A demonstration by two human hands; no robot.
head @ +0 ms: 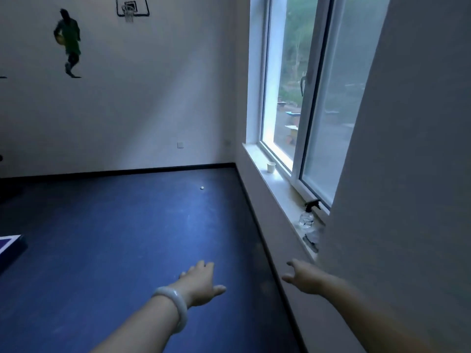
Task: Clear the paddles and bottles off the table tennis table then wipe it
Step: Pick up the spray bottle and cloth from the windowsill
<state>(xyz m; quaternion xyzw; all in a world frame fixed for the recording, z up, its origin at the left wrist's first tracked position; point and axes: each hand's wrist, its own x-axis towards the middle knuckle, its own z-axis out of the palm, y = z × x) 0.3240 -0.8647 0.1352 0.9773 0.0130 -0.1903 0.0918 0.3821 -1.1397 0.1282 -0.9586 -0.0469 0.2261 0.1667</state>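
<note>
Reaching toward the windowsill (pixel 276 178) at right, both hands, left (pixel 201 284) and right (pixel 305 277), are spread and hold nothing. A spray bottle (pixel 307 215) stands there. Only a tabletop (pixel 10 242) corner shows at the left edge, so progress can't be judged.

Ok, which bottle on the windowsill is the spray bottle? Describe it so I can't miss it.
Follow the white windowsill under the window toward the near end, past the small paper cup. The spray bottle stands upright there, against the sliding window frame. It is clear with a black trigger head, unlike the blurred item lying just nearer.
</note>
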